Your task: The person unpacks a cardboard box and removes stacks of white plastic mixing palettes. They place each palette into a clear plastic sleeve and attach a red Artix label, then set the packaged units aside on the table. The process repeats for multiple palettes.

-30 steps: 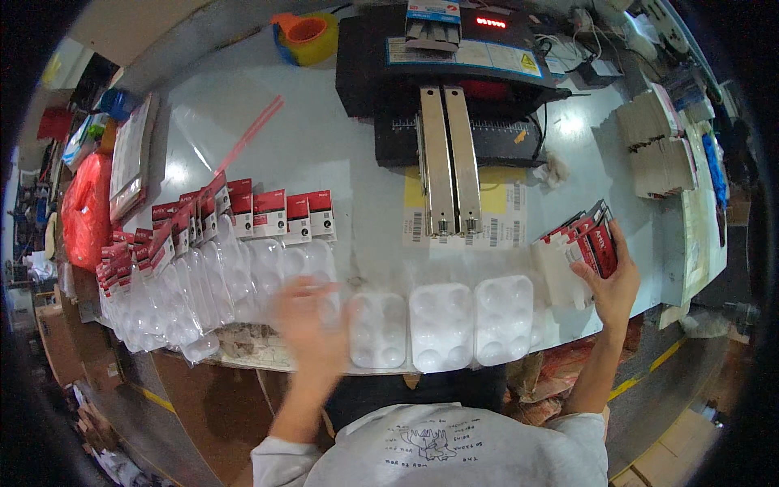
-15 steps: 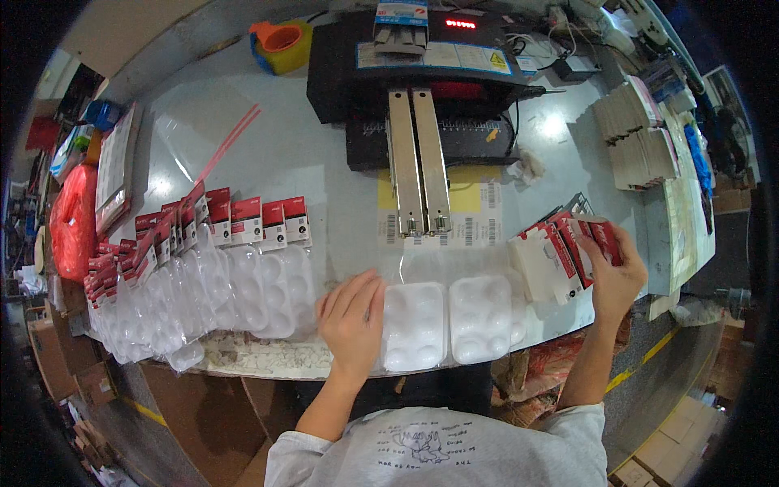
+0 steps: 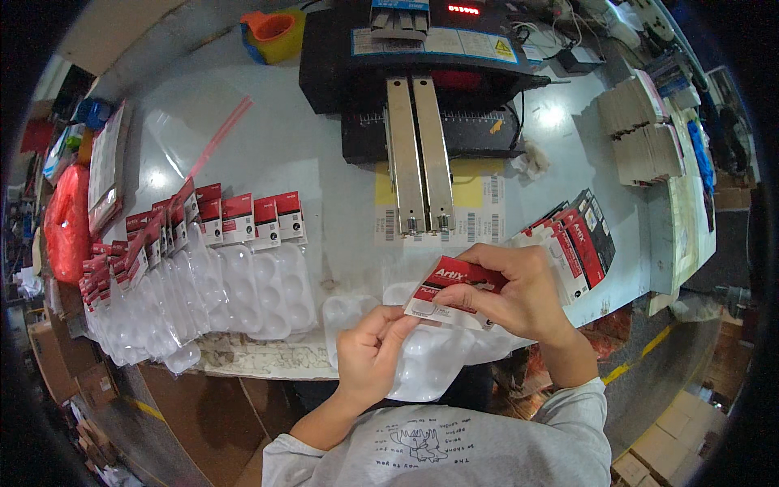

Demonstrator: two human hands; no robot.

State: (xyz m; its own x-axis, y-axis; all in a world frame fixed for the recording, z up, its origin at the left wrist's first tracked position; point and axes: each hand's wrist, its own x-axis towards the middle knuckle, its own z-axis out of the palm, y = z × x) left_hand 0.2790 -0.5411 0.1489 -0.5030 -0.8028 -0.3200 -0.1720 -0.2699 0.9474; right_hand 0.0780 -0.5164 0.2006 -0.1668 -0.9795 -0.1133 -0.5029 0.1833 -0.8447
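Note:
A red and white header card is gripped in my right hand, thumb on its face and fingers behind. My left hand is closed in a pinch at the card's lower left corner. Whether it also holds the edge of a clear bag there, I cannot tell. Just below the card lies a white plastic paint palette, partly covered by my hands. More white palette shows at its left and right. Beside my right hand, a fanned pile of header cards rests on the table.
Ahead stands a black machine with two metal arms over barcode sheets. Bagged palettes with red cards overlap along the left. Card stacks stand at the right, a tape dispenser at the back left.
My right hand has brought a header card from the pile leftward over the palettes. My left hand has gone from lying beside the palettes to pinching the card's corner. The near palette has tilted.

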